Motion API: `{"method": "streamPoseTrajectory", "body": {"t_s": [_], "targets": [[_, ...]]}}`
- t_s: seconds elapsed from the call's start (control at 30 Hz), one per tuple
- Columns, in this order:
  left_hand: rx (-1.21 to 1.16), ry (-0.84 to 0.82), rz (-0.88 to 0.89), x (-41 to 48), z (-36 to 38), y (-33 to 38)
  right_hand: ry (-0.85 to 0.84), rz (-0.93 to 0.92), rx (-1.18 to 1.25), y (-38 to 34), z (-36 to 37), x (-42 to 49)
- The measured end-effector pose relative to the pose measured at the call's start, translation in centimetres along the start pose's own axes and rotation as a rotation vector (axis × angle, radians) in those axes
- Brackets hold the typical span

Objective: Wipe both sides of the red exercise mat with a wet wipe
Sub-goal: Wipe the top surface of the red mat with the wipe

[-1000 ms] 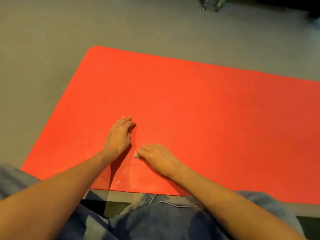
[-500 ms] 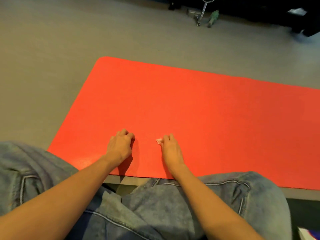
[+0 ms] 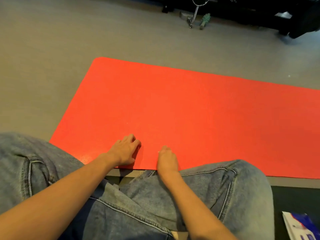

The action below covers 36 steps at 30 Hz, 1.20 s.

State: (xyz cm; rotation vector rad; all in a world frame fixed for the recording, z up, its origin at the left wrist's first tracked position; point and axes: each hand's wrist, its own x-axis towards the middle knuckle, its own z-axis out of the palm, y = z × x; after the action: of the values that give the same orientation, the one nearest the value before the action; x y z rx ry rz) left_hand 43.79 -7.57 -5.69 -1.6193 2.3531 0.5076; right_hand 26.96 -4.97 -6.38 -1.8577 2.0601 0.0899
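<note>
The red exercise mat (image 3: 199,108) lies flat on the grey floor in front of my knees. My left hand (image 3: 125,150) rests on the mat near its front edge, fingers loosely bent and holding nothing. My right hand (image 3: 167,160) sits just to its right, at the mat's front edge, with its fingers curled over a wet wipe (image 3: 158,152). Only a tiny white corner of the wipe shows beside the fingers. A shiny damp patch (image 3: 88,155) marks the mat left of my left wrist.
My legs in blue jeans (image 3: 138,205) fill the foreground. A white and blue packet (image 3: 301,226) lies on the dark floor at the bottom right. Metal gym gear (image 3: 194,16), a green object (image 3: 205,20) and dark equipment (image 3: 277,13) stand at the far edge.
My right hand has pulled the wipe back across the mat towards its front edge. My left hand stays in about the same spot. The view has tilted up, showing more floor.
</note>
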Motion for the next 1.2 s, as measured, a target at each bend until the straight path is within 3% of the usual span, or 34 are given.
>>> {"method": "streamPoseTrajectory", "body": {"t_s": [0.13, 0.33, 0.5, 0.63, 0.7, 0.77, 0.9, 1.2], "targets": [[0.073, -0.070, 0.053, -0.6, 0.0, 0.5, -0.083, -0.279, 0.082, -2.5, 1.1, -1.8], [0.301, 0.033, 0.243, -1.2, -0.5, 1.4, -0.028, 0.064, 0.047, 2.4, -0.5, 1.3], [0.407, 0.100, 0.303, -1.8, -1.3, 2.2, 0.043, -0.039, 0.075, 2.2, -0.4, 0.9], [0.339, 0.316, 0.310, -2.0, -3.1, 2.1, 0.192, -0.162, 0.162, 1.6, -1.5, 1.4], [0.255, 0.289, 0.224, -2.2, -2.8, 1.9, 0.236, -0.204, 0.279, 1.0, -1.8, 1.8], [0.222, 0.122, 0.069, -2.0, -1.8, 1.6, 0.253, -0.214, 0.395, 0.5, -2.3, 2.6], [0.048, -0.127, -0.136, -1.3, -1.3, 0.4, 0.282, -0.248, 0.407, -1.0, -3.5, 5.9], [0.170, -0.158, -0.098, -0.1, -1.8, 0.0, 0.165, -0.401, 0.268, -8.3, -2.6, 15.1]]}}
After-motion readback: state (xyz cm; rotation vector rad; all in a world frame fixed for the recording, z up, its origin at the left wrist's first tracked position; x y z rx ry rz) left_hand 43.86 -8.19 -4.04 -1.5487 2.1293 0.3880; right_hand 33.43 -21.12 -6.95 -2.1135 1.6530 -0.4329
